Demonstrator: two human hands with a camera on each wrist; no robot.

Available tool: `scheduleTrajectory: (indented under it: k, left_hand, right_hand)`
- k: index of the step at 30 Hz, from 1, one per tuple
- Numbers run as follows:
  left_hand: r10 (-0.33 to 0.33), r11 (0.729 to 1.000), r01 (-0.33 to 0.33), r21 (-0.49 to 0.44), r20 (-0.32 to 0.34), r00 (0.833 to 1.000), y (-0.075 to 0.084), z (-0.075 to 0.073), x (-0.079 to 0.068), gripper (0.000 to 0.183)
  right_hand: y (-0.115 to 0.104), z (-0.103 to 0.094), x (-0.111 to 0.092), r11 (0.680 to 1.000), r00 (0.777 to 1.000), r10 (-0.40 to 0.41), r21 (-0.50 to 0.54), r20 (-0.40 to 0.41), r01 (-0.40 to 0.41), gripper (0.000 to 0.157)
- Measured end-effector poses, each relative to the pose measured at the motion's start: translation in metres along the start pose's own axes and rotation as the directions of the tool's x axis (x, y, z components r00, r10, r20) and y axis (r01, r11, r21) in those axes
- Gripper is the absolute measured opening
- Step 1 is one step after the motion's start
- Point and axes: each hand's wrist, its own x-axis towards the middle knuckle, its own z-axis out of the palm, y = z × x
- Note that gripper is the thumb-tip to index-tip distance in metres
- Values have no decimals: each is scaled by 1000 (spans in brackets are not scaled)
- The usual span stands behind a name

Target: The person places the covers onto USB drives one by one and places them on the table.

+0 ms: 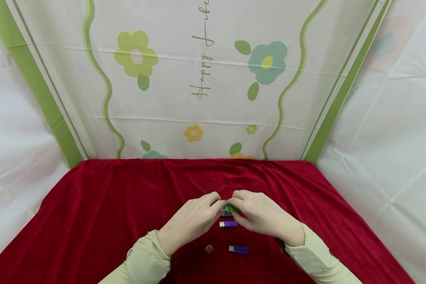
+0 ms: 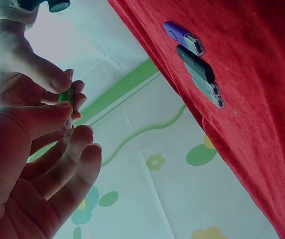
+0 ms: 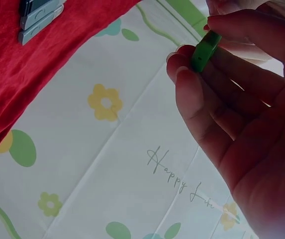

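Both hands meet over the red cloth, holding a green USB stick (image 1: 232, 208) between them. My right hand (image 1: 260, 211) pinches its green body (image 3: 205, 51) between thumb and fingers. Thumb and fingertips of my left hand (image 1: 195, 215) pinch the clear cap (image 2: 66, 130) at the stick's other end; fingers partly hide it. Just below the hands in the head view lies a purple USB stick (image 1: 230, 224). Nearer to me lie a second purple USB stick (image 1: 240, 249), its metal plug bare, and a loose clear cap (image 1: 209, 248).
Beyond the first purple stick, a black USB stick (image 2: 196, 63) and grey ones (image 3: 42, 24) lie side by side on the red cloth (image 1: 127, 221). A white printed curtain (image 1: 177, 79) stands behind the table, with white fabric walls (image 1: 387, 165) at both sides.
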Motion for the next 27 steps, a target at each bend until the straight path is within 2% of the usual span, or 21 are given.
scheduleTrajectory:
  k: [5, 15, 27]
  left_hand:
    - [-18, 1000, 18, 9, 16, 1000, 1, -1, 0, 24]
    - [-69, 990, 68, 125, 7, 998, 2, -3, 0, 19]
    - [-36, 990, 36, 135, -6, 999, 1, -1, 0, 16]
  right_hand:
    - [0, 0, 0, 1000, 1000, -6, 18, 4, 5, 19]
    - [0, -1, 0, 1000, 1000, -12, 29, 16, 12, 21]
    - [-1, 0, 0, 999, 1000, 0, 32, -2, 0, 19]
